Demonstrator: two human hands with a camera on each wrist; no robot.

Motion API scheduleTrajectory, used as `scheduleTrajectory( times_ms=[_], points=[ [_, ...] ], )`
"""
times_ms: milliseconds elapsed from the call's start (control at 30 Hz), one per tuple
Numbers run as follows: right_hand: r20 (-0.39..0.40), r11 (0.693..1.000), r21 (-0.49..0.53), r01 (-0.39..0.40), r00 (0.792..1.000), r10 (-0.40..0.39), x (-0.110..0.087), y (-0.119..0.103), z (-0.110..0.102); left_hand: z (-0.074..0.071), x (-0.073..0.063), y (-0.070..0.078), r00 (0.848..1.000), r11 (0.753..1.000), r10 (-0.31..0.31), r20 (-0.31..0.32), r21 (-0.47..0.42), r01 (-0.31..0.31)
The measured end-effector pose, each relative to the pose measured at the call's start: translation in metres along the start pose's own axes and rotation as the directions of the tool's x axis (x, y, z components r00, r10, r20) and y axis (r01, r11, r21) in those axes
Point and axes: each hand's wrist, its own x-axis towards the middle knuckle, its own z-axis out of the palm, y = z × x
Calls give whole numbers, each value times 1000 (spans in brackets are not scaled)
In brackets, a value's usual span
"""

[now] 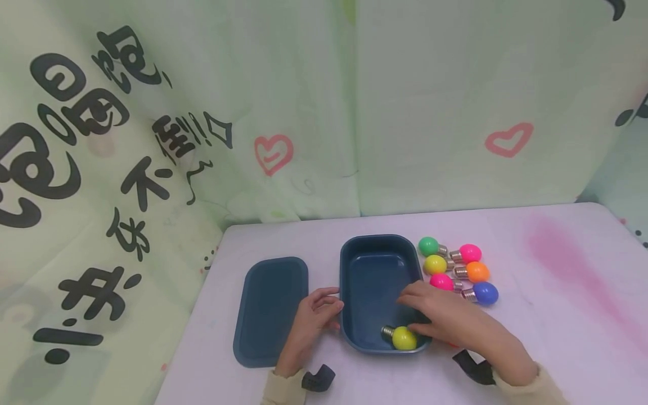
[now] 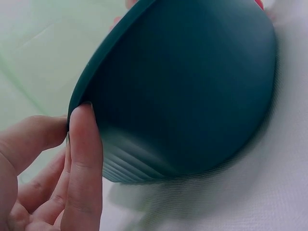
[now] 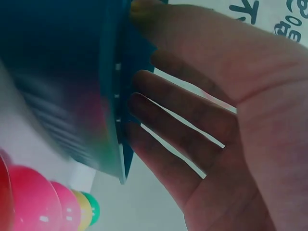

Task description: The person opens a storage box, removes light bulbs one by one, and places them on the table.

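A dark blue rectangular box (image 1: 372, 287) stands in the middle of the table, open at the top. One yellow light bulb (image 1: 405, 338) lies inside at its near end, metal base pointing left. My left hand (image 1: 316, 318) pinches the box's left rim between thumb and fingers; the left wrist view shows this grip close up. My right hand (image 1: 450, 315) reaches over the right rim with fingers spread and fairly straight. Its thumb is at the yellow bulb, and whether it presses on it I cannot tell. In the right wrist view the fingers (image 3: 163, 149) hang beyond the rim.
Right of the box lie several coloured bulbs, among them green (image 1: 428, 246), orange (image 1: 478, 272) and blue (image 1: 486, 293). A bit of red shows under my right hand. Left of the box lies a flat dark blue lid (image 1: 273, 309). A patterned curtain (image 1: 430, 112) hangs behind the table.
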Motion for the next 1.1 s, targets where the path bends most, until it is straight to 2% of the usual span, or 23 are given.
scheduleTrajectory(
  times_ms=[267, 567, 1100],
  points=[
    [54, 999, 49, 9, 998, -11, 7, -5, 8, 0, 0, 0, 1000, 1000, 3, 1, -2, -3],
    [122, 999, 48, -4, 993, -2, 14, -10, 16, 1, -2, 1, 1000, 1000, 2, 0, 18, -2],
    [113, 998, 44, 36, 993, -41, 19, -9, 24, 1, -1, 0, 1000, 1000, -4, -9, 24, 4]
  ],
)
